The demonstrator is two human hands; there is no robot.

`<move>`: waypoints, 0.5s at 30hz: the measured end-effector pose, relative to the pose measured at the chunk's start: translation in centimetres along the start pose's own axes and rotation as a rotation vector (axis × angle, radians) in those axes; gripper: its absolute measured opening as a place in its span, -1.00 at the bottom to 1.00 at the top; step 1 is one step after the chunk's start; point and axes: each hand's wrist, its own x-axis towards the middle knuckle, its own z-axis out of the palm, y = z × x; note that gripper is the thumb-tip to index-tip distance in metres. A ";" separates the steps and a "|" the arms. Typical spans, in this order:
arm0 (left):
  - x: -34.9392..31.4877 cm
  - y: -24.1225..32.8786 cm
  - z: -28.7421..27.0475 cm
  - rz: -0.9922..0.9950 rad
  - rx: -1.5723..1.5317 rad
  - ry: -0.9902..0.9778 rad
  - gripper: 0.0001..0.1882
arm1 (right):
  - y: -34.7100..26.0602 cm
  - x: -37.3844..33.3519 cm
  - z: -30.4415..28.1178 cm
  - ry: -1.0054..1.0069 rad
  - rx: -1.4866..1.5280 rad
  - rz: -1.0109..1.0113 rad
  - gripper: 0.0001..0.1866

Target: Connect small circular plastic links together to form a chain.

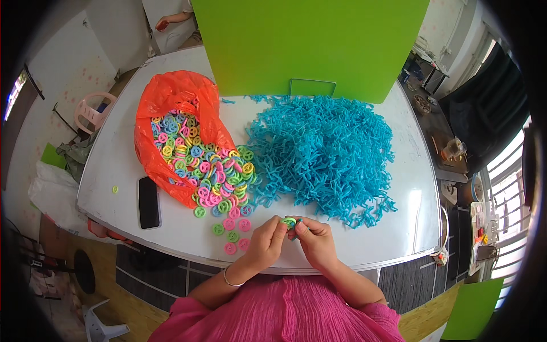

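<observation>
Close to the table's front edge, my left hand (pixel 269 238) pinches a small green plastic wheel (pixel 288 222). My right hand (pixel 317 240) meets it fingertip to fingertip and grips a small blue plastic piece (pixel 293 239), mostly hidden by the fingers. The blue piece seems to touch the wheel; how they join cannot be seen. Left of my hands lie several loose pink and green wheels (pixel 233 236). Beyond them, a heap of pink, green, yellow and blue wheels (pixel 219 176) spills from a red plastic bag (pixel 154 100). A large pile of blue plastic pieces (pixel 325 154) sits ahead.
A dark phone (pixel 149 202) lies on the white table (pixel 108 165), left of the loose wheels. One stray wheel (pixel 115 189) is farther left. A tall green board (pixel 313 45) stands behind the blue pile. Another person's hand (pixel 162 24) shows at the far upper left.
</observation>
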 end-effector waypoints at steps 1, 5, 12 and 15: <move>0.0 0.1 0.2 0.000 0.000 -0.001 -0.72 | 0.0 -0.1 0.1 0.001 0.019 -0.005 -0.74; 0.0 0.6 0.5 0.094 0.027 0.056 -0.68 | 0.1 -0.3 0.0 -0.022 0.044 0.002 -0.73; -0.8 -0.2 -0.2 -0.072 -0.162 -0.040 -0.70 | -1.3 -0.5 0.1 0.006 -0.806 -0.410 -0.69; -0.6 -0.3 -0.3 -0.061 -0.307 -0.068 -0.71 | -2.1 -0.3 0.5 -0.002 -0.907 -0.563 -0.67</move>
